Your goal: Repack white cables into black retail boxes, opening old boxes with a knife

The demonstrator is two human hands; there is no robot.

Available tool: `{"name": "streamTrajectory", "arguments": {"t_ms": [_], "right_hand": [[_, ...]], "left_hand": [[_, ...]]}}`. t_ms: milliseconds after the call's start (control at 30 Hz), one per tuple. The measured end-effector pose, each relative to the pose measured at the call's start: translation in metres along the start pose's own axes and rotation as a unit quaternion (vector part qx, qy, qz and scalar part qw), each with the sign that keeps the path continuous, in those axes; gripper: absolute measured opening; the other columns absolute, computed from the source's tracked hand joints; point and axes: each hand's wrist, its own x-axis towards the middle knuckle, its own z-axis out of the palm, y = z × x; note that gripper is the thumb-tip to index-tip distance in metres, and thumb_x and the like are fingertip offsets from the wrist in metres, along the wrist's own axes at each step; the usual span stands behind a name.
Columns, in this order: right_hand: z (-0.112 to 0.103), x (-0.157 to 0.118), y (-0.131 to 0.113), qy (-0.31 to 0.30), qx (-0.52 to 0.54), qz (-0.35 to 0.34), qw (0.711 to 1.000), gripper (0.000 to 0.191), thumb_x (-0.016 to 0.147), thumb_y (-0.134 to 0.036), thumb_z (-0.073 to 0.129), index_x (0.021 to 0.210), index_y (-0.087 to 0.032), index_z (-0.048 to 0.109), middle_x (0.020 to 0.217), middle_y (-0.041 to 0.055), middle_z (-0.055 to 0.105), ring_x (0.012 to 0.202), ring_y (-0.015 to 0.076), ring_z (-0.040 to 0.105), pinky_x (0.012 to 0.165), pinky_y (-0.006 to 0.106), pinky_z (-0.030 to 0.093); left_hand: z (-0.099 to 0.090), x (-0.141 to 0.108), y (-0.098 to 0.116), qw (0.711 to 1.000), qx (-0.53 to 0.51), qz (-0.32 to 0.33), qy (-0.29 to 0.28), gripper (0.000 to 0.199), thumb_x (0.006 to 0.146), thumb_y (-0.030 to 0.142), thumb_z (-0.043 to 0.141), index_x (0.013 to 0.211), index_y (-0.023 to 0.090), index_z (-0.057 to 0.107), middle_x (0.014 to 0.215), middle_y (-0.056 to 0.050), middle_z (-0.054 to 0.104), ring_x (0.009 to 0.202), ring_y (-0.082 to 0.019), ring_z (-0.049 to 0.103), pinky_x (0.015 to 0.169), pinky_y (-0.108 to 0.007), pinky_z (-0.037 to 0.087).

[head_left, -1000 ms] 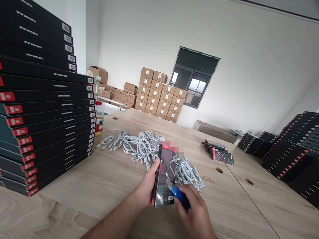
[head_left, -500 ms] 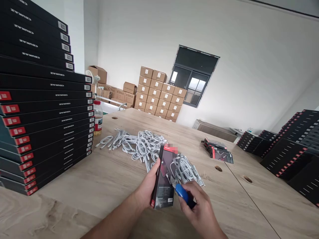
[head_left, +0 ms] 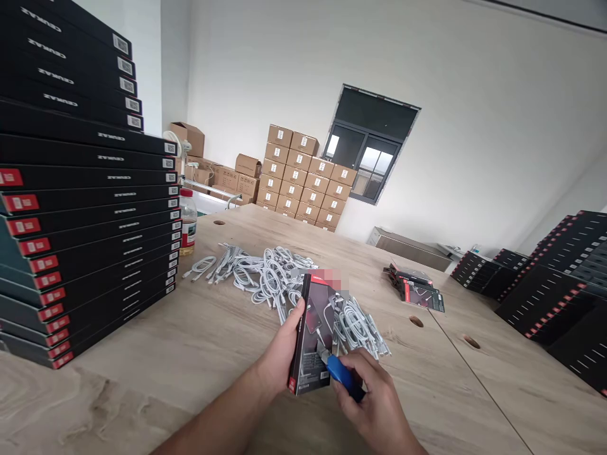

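Note:
My left hand [head_left: 279, 351] grips a slim black cable box [head_left: 310, 370] by its left edge, holding it upright and tilted with the printed face towards me. A phone and a white cable are pictured on that face, below a red top. My right hand [head_left: 372, 392] is closed round a blue-handled scraper [head_left: 341, 373]. Its flat grey blade lies against the lower part of the box's face. Behind the box, a pile of coiled white charging cables [head_left: 272, 272] spreads over the wooden table [head_left: 222, 354]; the box hides part of it.
A tall stack of black boxes [head_left: 109, 221] stands at the left, with a red-capped bottle [head_left: 188, 221] beside it. More printed black packages [head_left: 420, 294] lie to the right. Further right are black box stacks [head_left: 559, 284]. Cartons [head_left: 296, 177] are piled by the wall.
The scraper has moved down and left across the box's face, carried by my right hand. The box stays in my left hand, almost unmoved.

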Motion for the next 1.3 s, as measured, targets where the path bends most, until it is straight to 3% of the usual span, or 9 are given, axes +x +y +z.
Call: {"name": "streamTrajectory", "arguments": {"t_ms": [133, 233, 533, 767, 967, 1133, 1300], "right_hand": [[0.002, -0.001, -0.001, 0.01, 0.008, 0.015, 1.0, 0.012, 0.089, -0.018, 0.063, 0.098, -0.024, 0.065, 0.084, 0.0002, 0.069, 0.07, 0.0138, 0.065, 0.062, 0.023, 0.051], [0.002, -0.001, -0.002, 0.024, 0.014, 0.028, 0.999, 0.01, 0.089, -0.018, 0.064, 0.097, -0.024, 0.066, 0.082, 0.0001, 0.07, 0.069, 0.0142, 0.065, 0.061, 0.023, 0.051], [0.0, -0.001, -0.003, 0.002, 0.001, 0.013, 1.0, 0.014, 0.087, -0.016, 0.063, 0.099, -0.023, 0.064, 0.087, 0.0013, 0.069, 0.074, 0.0155, 0.067, 0.065, 0.025, 0.053], [-0.001, 0.001, -0.004, 0.002, -0.008, 0.005, 1.0, 0.015, 0.088, -0.017, 0.063, 0.101, -0.024, 0.065, 0.089, 0.0012, 0.07, 0.076, 0.0154, 0.067, 0.066, 0.024, 0.054], [0.001, 0.0, -0.003, 0.013, -0.011, 0.008, 1.0, 0.012, 0.089, -0.018, 0.062, 0.1, -0.023, 0.065, 0.088, 0.0027, 0.07, 0.075, 0.0159, 0.068, 0.066, 0.025, 0.055], [0.004, 0.0, -0.005, 0.046, -0.03, 0.015, 0.998, 0.01, 0.089, -0.021, 0.063, 0.098, -0.023, 0.067, 0.083, 0.002, 0.07, 0.069, 0.0162, 0.067, 0.061, 0.025, 0.055], [0.002, 0.002, -0.002, 0.129, -0.042, 0.05, 0.99, 0.008, 0.09, -0.026, 0.064, 0.096, -0.023, 0.068, 0.079, 0.0016, 0.072, 0.064, 0.016, 0.067, 0.056, 0.025, 0.055]], "left_hand": [[0.002, 0.0, -0.003, 0.999, 0.014, -0.006, -0.029, 0.058, 0.089, 0.072, 0.056, 0.094, 0.017, 0.071, 0.078, -0.009, 0.075, 0.074, -0.028, 0.074, 0.074, -0.037, 0.058], [0.005, -0.002, -0.005, 0.999, 0.019, -0.016, -0.028, 0.059, 0.089, 0.073, 0.054, 0.095, 0.017, 0.071, 0.077, -0.009, 0.075, 0.071, -0.027, 0.073, 0.074, -0.038, 0.058], [0.002, -0.001, 0.001, 0.999, 0.023, 0.034, -0.015, 0.058, 0.09, 0.072, 0.056, 0.095, 0.016, 0.072, 0.08, -0.009, 0.075, 0.071, -0.026, 0.072, 0.073, -0.036, 0.058], [0.002, -0.002, 0.0, 0.999, 0.026, 0.018, -0.043, 0.057, 0.087, 0.071, 0.061, 0.095, 0.016, 0.072, 0.078, -0.01, 0.075, 0.074, -0.028, 0.073, 0.076, -0.039, 0.058], [0.007, -0.004, -0.001, 0.999, 0.028, 0.014, -0.029, 0.056, 0.09, 0.069, 0.057, 0.097, 0.016, 0.072, 0.078, -0.01, 0.076, 0.071, -0.029, 0.074, 0.074, -0.04, 0.059], [0.015, -0.008, -0.002, 0.999, 0.034, 0.003, 0.006, 0.058, 0.095, 0.069, 0.047, 0.1, 0.017, 0.072, 0.078, -0.01, 0.076, 0.065, -0.027, 0.073, 0.071, -0.038, 0.058], [0.016, -0.007, -0.013, 0.995, 0.078, -0.016, 0.051, 0.061, 0.096, 0.069, 0.046, 0.099, 0.014, 0.073, 0.074, -0.01, 0.076, 0.062, -0.023, 0.071, 0.065, -0.031, 0.055]]}}
